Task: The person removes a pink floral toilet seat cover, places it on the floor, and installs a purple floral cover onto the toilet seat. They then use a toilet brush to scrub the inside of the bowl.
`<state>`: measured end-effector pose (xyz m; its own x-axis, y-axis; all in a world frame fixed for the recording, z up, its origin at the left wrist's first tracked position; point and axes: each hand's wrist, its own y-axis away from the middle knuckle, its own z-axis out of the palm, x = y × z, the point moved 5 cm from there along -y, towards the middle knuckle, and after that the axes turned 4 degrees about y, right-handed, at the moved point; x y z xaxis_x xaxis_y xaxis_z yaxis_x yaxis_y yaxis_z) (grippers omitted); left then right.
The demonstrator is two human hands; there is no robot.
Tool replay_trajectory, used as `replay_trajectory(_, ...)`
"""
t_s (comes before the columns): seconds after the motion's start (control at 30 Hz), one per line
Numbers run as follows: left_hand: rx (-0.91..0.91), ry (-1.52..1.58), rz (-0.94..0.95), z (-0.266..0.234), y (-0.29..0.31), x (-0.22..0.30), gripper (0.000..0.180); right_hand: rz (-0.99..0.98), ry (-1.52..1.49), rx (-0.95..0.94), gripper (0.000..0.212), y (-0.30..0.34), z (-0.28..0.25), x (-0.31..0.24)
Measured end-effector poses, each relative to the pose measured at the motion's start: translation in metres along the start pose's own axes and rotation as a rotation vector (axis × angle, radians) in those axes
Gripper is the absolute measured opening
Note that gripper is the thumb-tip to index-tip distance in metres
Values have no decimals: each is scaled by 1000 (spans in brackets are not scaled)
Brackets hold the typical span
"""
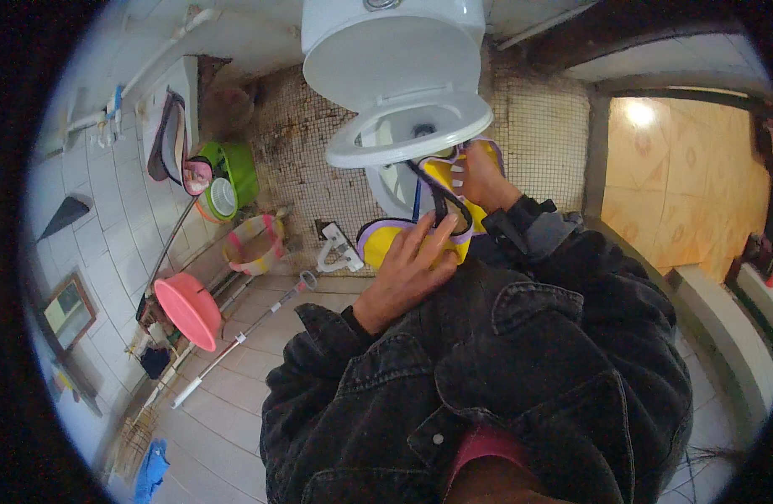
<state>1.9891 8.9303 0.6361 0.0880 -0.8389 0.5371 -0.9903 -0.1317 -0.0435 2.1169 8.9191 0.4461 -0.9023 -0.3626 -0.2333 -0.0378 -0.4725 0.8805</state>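
In front of me a yellow cloth toilet seat cover with purple trim and a dark inner side hangs by the toilet's front. My left hand holds its near part, with fingers bent over the dark opening. Higher up and to the right, my right hand grips the cover beside the front right edge of the white toilet seat. That seat is tilted up off the bowl, and the lid stands raised behind it. My right fingertips are partly hidden by the cloth.
A white flat mop head lies left of the bowl, near a white pole. Along the left wall are a pink basin, a pink-striped basket and a green basin. A raised ledge runs at the right.
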Motion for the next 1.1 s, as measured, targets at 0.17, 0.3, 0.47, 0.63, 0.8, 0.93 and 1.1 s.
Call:
replay_trajectory(0.17,-69,150,-95,-2,-28,-4,21,-411,233,-190,35,11,18,-15)
replay_trajectory(0.3,-108,417,-229,-6,-64,-6,27,-595,315,-46,34,-5,10,-36)
replay_trajectory(0.47,194,524,-496,-42,-100,-57,15,-208,-894,-295,39,-45,9,-48)
replay_trajectory(0.63,99,319,-886,-56,-123,-172,27,-304,-822,-407,34,-44,16,-51)
replay_trajectory(0.8,-748,579,-986,2,-159,-231,46,-563,-783,-517,31,-22,4,-90)
replay_trajectory(0.93,-635,1049,-1177,32,-194,-227,41,-471,-1084,-793,30,-11,5,-120)
replay_trajectory(1.1,-608,971,-1197,41,-227,-225,38,-164,-798,-436,31,-22,-15,-113)
